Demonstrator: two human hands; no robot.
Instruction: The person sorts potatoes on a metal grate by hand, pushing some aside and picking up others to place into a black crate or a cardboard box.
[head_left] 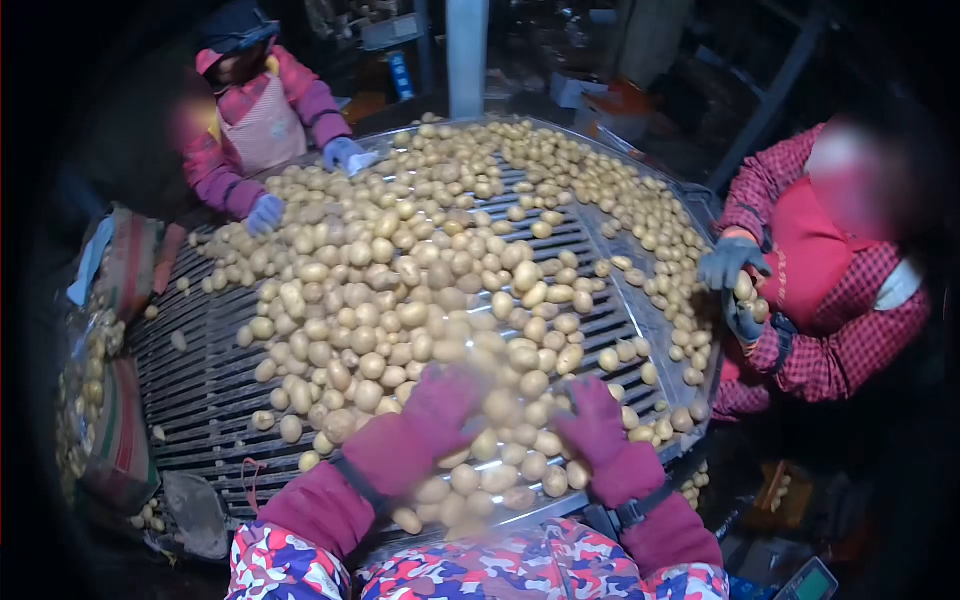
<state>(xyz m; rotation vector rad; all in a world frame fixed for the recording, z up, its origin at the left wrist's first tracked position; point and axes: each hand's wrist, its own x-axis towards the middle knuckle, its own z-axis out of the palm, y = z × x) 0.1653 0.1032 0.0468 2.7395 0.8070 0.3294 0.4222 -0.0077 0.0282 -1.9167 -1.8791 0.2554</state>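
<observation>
Potatoes [400,290] lie in a thick heap across a slatted metal table [205,355]. My left hand [447,405], in a purple-red glove, is on the near side of the heap, slightly blurred, its thumb apart from the fingers. To its right, my right hand [592,418] in a matching glove rests against potatoes with its fingers apart. Neither hand visibly grips a potato. Between my hands and below them, more potatoes [500,475] gather along the table's near edge, some smeared by motion.
A co-worker [265,125] at the far left reaches onto the heap with gloved hands. Another co-worker [815,270] on the right holds potatoes in grey gloves. Sacks [125,430] line the left edge. A metal post [467,60] rises behind the table. A small screen device [810,580] is at bottom right.
</observation>
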